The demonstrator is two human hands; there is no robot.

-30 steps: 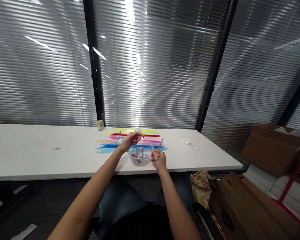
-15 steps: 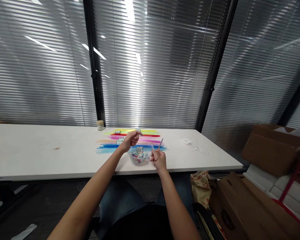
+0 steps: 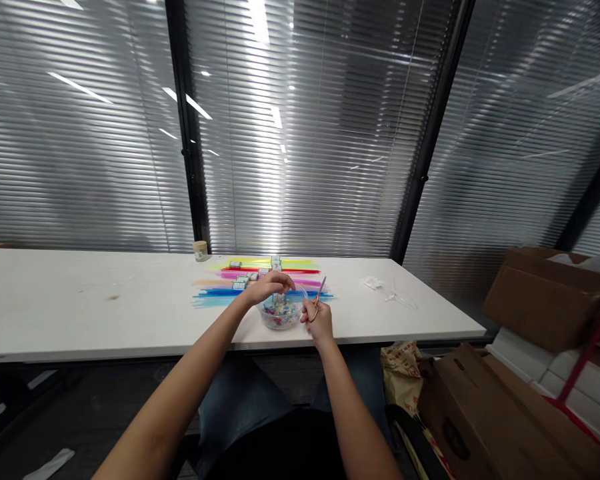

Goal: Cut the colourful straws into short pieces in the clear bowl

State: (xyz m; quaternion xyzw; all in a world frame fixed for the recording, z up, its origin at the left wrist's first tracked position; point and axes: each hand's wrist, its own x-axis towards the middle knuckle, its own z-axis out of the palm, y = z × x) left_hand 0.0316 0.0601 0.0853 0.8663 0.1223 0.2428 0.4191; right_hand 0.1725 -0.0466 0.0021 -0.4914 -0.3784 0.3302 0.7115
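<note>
My right hand [image 3: 318,317] grips a pair of scissors [image 3: 319,294], blades pointing up, beside the right rim of a clear plastic bowl [image 3: 279,323]. Many small multicoloured pieces [image 3: 276,311] lie in that bowl; they are too small to name. Over the bowl's far left side, my left hand [image 3: 270,287] hangs with its fingers bent loosely downward, and I see nothing held in it. Behind both hands are bundles of long thin coloured strips [image 3: 210,293] in yellow, red, pink, orange and blue, several with printed paper labels [image 3: 239,285]. My left hand covers part of them.
A small jar with a tan lid [image 3: 200,251] stands at the table's back edge. To the right lie a crumpled white piece [image 3: 373,283] and clear plastic wrapping [image 3: 399,299] on the white table [image 3: 105,327]. Cardboard boxes [image 3: 545,293] and a paper bag [image 3: 403,377] are lower right.
My left hand has come down and to the right over the bowl, its fingers now turned downward. My right hand and the scissors have hardly moved.
</note>
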